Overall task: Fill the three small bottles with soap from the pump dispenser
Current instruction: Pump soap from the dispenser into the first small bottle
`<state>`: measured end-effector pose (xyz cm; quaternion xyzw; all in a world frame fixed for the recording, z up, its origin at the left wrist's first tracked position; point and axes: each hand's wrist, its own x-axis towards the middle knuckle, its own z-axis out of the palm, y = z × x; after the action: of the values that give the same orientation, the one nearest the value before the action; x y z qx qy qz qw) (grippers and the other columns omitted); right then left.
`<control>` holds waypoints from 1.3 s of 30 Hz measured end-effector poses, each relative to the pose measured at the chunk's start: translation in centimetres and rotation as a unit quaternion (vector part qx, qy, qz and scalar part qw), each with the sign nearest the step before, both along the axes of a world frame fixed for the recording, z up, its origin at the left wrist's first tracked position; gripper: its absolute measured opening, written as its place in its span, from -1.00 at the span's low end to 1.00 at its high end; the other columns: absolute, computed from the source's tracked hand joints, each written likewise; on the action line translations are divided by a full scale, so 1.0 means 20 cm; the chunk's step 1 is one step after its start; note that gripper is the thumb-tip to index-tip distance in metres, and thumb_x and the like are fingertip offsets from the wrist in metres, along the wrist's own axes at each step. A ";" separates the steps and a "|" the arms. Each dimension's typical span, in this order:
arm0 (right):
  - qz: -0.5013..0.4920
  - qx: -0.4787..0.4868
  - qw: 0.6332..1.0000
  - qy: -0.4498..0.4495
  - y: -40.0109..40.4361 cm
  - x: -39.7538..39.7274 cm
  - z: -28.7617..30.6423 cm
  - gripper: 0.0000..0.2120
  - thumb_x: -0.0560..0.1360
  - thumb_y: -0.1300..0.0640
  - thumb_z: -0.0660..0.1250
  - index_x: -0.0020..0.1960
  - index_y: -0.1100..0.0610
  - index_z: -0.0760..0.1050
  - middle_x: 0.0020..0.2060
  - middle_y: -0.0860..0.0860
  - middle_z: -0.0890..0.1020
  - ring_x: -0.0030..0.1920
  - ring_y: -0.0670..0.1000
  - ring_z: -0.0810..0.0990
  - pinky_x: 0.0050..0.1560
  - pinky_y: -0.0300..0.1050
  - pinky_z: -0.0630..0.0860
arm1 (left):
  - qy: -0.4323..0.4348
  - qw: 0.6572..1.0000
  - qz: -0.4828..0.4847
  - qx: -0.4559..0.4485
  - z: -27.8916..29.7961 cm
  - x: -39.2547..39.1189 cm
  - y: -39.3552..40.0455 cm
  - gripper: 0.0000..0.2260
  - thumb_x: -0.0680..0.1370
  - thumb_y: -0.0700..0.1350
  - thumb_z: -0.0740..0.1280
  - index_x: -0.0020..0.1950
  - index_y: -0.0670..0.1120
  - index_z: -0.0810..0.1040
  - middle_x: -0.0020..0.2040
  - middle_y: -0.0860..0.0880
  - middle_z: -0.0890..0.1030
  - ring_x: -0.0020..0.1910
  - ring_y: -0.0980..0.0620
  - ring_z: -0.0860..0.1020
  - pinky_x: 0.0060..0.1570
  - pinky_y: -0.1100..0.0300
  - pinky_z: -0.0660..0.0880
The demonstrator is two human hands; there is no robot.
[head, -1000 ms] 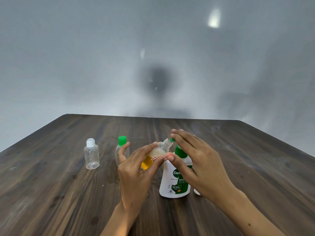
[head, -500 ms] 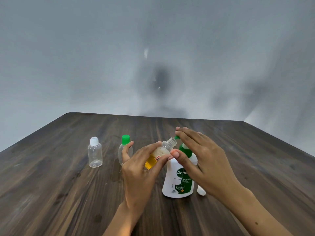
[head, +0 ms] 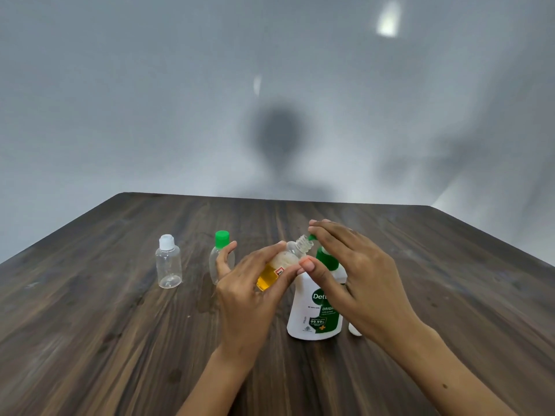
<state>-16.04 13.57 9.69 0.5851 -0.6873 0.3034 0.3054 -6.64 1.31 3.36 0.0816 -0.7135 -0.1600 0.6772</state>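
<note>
A dark, wood-grained table (head: pixel 120 340) stands before a plain grey wall (head: pixel 150 100). The person's left hand (head: pixel 246 298) grips a small clear plastic bottle holding amber soap (head: pixel 280 265), fingers and thumb curled round its body. That bottle is uncapped and tilted, with its threaded neck pointing up and to the right until the mouth sits just at the green spout of the white pump dispenser with a green label (head: pixel 312 313). The amber liquid fills the lower part of the tilted bottle, with pale foam above it.

The right hand (head: pixel 357 283) lies over the dispenser's green pump head, fingers fairly straight and resting on top of it, the thumb down by the dispenser's shoulder and close to the left hand's fingertips. The dispenser stands upright on the table, near the middle and a little to the right.

To the left, farther back, a small clear bottle with a green cap (head: pixel 221 256) stands upright, partly hidden behind the left hand's finger. Farther left again, well apart, stands an empty clear bottle with a white cap (head: pixel 168 262). Just right of the dispenser's base, a small white object (head: pixel 354 329) lies on the table, mostly hidden by the right wrist; I cannot tell what it is.
</note>
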 end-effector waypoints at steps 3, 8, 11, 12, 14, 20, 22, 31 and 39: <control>-0.002 0.008 1.000 0.003 0.00 0.00 -0.01 -0.35 0.55 -0.33 -0.03 0.24 0.12 0.54 0.21 -0.02 0.57 0.23 -0.05 0.51 0.20 -0.19 0.37 | 0.001 1.000 0.003 0.000 -0.01 0.00 0.00 -0.68 0.49 0.10 0.38 0.01 -0.13 0.66 -0.02 0.17 0.62 -0.07 0.31 0.57 0.31 -0.11 0.35; 0.002 0.019 1.000 0.014 0.02 -0.02 0.03 -0.34 0.55 -0.33 -0.05 0.27 0.12 0.52 0.25 -0.03 0.55 0.25 -0.06 0.48 0.24 -0.16 0.34 | 0.000 1.000 0.003 0.000 -0.01 0.00 0.00 -0.67 0.49 0.12 0.37 0.02 -0.14 0.66 0.00 0.13 0.63 -0.03 0.27 0.58 0.28 -0.18 0.37; -0.002 0.014 1.000 0.010 0.01 0.00 0.01 -0.35 0.56 -0.33 -0.04 0.26 0.12 0.52 0.24 -0.02 0.56 0.25 -0.05 0.49 0.22 -0.19 0.34 | -0.006 1.000 0.000 0.003 0.00 0.01 0.00 -0.67 0.48 0.11 0.38 0.04 -0.13 0.65 0.00 0.13 0.63 -0.03 0.24 0.59 0.30 -0.17 0.36; -0.001 0.012 1.000 0.010 0.01 0.00 0.00 -0.35 0.55 -0.32 -0.03 0.26 0.13 0.53 0.23 -0.02 0.56 0.25 -0.04 0.50 0.21 -0.18 0.37 | -0.007 1.000 0.000 0.003 -0.01 0.01 0.00 -0.66 0.49 0.12 0.37 0.04 -0.13 0.65 0.00 0.14 0.63 -0.03 0.25 0.59 0.30 -0.16 0.36; 0.001 0.013 1.000 0.008 0.01 0.00 -0.01 -0.36 0.55 -0.32 -0.01 0.26 0.13 0.53 0.22 -0.02 0.57 0.24 -0.04 0.51 0.20 -0.14 0.41 | -0.005 1.000 0.004 -0.003 -0.01 0.01 0.00 -0.65 0.52 0.15 0.34 0.03 -0.13 0.66 0.00 0.16 0.62 -0.04 0.28 0.58 0.29 -0.16 0.37; 0.004 0.007 1.000 0.003 0.02 -0.02 0.02 -0.36 0.55 -0.32 -0.03 0.26 0.11 0.54 0.24 -0.04 0.56 0.25 -0.07 0.49 0.24 -0.14 0.36 | 0.002 1.000 0.005 -0.002 0.00 0.00 0.00 -0.66 0.49 0.13 0.37 0.01 -0.13 0.66 -0.02 0.16 0.63 -0.06 0.31 0.57 0.29 -0.16 0.36; -0.003 0.004 1.000 0.005 0.00 -0.01 0.01 -0.36 0.55 -0.32 -0.03 0.25 0.12 0.54 0.22 -0.03 0.57 0.24 -0.06 0.50 0.22 -0.18 0.33 | 0.001 1.000 0.004 0.000 0.00 0.00 0.00 -0.66 0.50 0.13 0.36 0.01 -0.13 0.66 -0.02 0.17 0.62 -0.06 0.33 0.55 0.29 -0.17 0.36; -0.003 0.006 1.000 0.019 0.02 -0.02 0.02 -0.35 0.56 -0.32 -0.04 0.27 0.12 0.52 0.24 -0.02 0.55 0.25 -0.06 0.48 0.25 -0.10 0.34 | -0.002 1.000 0.010 -0.009 -0.01 0.00 0.00 -0.67 0.45 0.10 0.40 0.00 -0.15 0.67 -0.02 0.15 0.63 -0.04 0.32 0.55 0.27 -0.17 0.38; -0.008 0.012 0.999 0.035 0.01 -0.01 0.01 -0.34 0.56 -0.32 -0.05 0.25 0.14 0.53 0.22 -0.01 0.57 0.23 -0.02 0.52 0.24 -0.07 0.38 | 0.004 1.000 0.004 -0.010 -0.01 0.00 0.00 -0.66 0.47 0.14 0.38 0.02 -0.10 0.66 -0.02 0.17 0.63 -0.04 0.32 0.56 0.30 -0.13 0.36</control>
<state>-16.23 13.82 9.81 0.5932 -0.6845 0.2724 0.3246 -6.58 1.21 3.22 0.0768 -0.7117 -0.1502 0.6819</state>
